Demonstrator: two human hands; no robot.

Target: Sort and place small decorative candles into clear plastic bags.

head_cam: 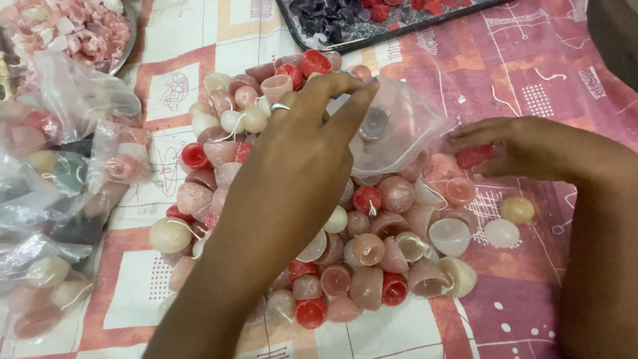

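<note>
left hand (pixel 292 153) pinches the rim of the clear bag (pixel 392 126), mouth facing right. right hand (pixel 512 146) pinches a red candle (pixel 474 157) just right of the bag, nearer than the left.

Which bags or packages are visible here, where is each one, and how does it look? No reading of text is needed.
Open bag: centre, held open by the left hand; clear plastic, one grey piece inside.
Filled bags: left edge, piled; clear plastic, with pink, cream and dark pieces.
Tray: top centre; dark, rectangular, with dark and red pieces.
Bowl: top left; round, metal, with pink bits.
No labels, signs or screens.
</note>
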